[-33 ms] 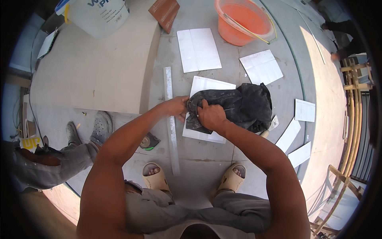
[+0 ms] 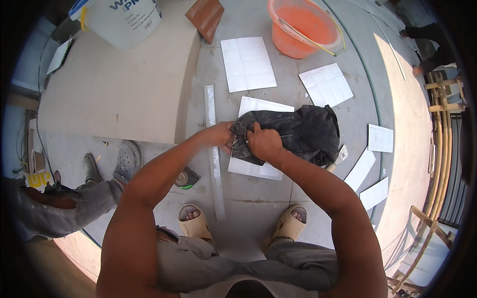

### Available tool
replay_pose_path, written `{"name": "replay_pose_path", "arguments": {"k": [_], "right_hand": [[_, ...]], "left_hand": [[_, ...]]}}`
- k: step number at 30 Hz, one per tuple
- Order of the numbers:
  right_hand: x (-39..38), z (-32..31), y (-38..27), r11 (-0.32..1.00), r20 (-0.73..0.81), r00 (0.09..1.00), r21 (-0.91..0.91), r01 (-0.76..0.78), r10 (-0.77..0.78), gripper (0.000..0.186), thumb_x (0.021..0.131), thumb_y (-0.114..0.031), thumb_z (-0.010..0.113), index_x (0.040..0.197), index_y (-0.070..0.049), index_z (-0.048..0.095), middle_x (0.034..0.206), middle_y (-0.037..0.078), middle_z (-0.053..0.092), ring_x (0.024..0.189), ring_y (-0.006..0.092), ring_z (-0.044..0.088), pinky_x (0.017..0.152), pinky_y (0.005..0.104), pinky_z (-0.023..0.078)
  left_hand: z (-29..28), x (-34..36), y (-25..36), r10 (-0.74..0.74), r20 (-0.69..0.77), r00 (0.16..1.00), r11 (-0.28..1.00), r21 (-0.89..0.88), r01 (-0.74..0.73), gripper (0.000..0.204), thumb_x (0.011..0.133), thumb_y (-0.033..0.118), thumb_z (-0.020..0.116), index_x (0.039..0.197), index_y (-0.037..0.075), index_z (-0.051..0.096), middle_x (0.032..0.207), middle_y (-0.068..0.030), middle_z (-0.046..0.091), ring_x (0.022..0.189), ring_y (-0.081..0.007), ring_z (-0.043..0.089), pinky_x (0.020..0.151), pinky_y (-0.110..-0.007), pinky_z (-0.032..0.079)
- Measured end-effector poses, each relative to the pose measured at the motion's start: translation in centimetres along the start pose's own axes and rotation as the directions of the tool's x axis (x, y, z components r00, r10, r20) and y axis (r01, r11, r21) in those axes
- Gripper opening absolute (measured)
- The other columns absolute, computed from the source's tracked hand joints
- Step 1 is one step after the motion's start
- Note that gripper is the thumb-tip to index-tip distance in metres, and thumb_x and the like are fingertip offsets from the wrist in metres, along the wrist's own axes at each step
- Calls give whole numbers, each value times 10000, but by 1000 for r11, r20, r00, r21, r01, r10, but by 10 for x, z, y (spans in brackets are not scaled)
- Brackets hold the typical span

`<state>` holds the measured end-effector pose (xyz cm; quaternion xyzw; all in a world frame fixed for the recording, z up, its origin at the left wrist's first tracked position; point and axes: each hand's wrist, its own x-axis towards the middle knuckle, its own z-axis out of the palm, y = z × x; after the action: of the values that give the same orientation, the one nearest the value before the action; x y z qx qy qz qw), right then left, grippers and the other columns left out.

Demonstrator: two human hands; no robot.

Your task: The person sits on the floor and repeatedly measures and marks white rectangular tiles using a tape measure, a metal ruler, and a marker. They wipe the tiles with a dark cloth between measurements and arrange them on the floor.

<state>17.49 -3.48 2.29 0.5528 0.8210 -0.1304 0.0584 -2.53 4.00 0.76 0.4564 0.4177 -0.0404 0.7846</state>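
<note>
A bulky black cloth bundle (image 2: 313,130), with dusty folds, lies over a white tile (image 2: 254,169) on the floor in front of me. Its left end is gathered up in my right hand (image 2: 265,143), closed with the thumb on top. My left hand (image 2: 219,135) grips the same end from the side, its fingertips partly hidden by the cloth. Against the bundle's lower right edge, a scraper-like tool (image 2: 342,155) with a light blade pokes out.
A long metal straightedge (image 2: 211,109) and a tape measure (image 2: 187,178) lie left of the tile. More white tiles (image 2: 248,64) surround an orange bucket (image 2: 304,32). A large box-like block (image 2: 119,94) carries a white tub (image 2: 124,22). Another person's legs (image 2: 94,201) are at left.
The bundle's left end is slightly more bunched under my hands, baring a little more of the tile below. Otherwise the view has barely shifted.
</note>
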Motion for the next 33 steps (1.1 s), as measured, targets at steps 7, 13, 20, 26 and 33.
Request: {"name": "replay_pose_path", "arguments": {"k": [7, 13, 20, 26, 33], "right_hand": [[21, -18, 53, 931, -30, 933, -63, -359, 358, 254, 938, -135, 514, 1077, -21, 693, 1040, 190, 640, 807, 338, 732, 652, 444, 594], [-60, -12, 22, 981, 158, 972, -110, -160, 176, 266, 939, -147, 513, 1070, -13, 703, 1106, 239, 645, 798, 353, 734, 624, 454, 594], [1, -16, 13, 992, 53, 992, -64, -108, 111, 240, 943, -156, 534, 1055, -56, 721, 1048, 192, 658, 801, 328, 736, 621, 442, 591], [57, -25, 32, 984, -27, 986, -65, -165, 163, 249, 946, -173, 530, 1060, -48, 713, 1059, 195, 666, 839, 339, 735, 691, 442, 597], [50, -35, 53, 963, -30, 968, -92, -253, 251, 259, 945, -172, 524, 1068, -40, 709, 1072, 203, 677, 872, 340, 737, 709, 442, 599]], "left_hand": [[-15, 14, -11, 15, -1, 1000, 998, 54, -15, 657, 918, 46, 594, 1511, 9, 315, 1202, -180, 650, 981, -283, 702, 807, -403, 624], [3, -13, -31, -18, 73, 997, 986, 166, 6, 738, 879, 49, 671, 1502, -9, 279, 1166, -201, 653, 939, -265, 697, 766, -388, 620], [10, -16, -27, 23, 2, 1000, 950, 313, -23, 740, 868, 48, 690, 1463, -60, 265, 1069, -206, 666, 807, -231, 689, 665, -345, 605], [13, -18, -30, 63, -49, 997, 924, 380, -40, 693, 861, 81, 712, 1391, -104, 306, 981, -209, 661, 711, -234, 688, 622, -344, 588], [17, -23, -18, 73, -14, 997, 939, 339, -64, 691, 854, 74, 710, 1377, -130, 307, 962, -197, 657, 737, -226, 682, 615, -342, 572]]}}
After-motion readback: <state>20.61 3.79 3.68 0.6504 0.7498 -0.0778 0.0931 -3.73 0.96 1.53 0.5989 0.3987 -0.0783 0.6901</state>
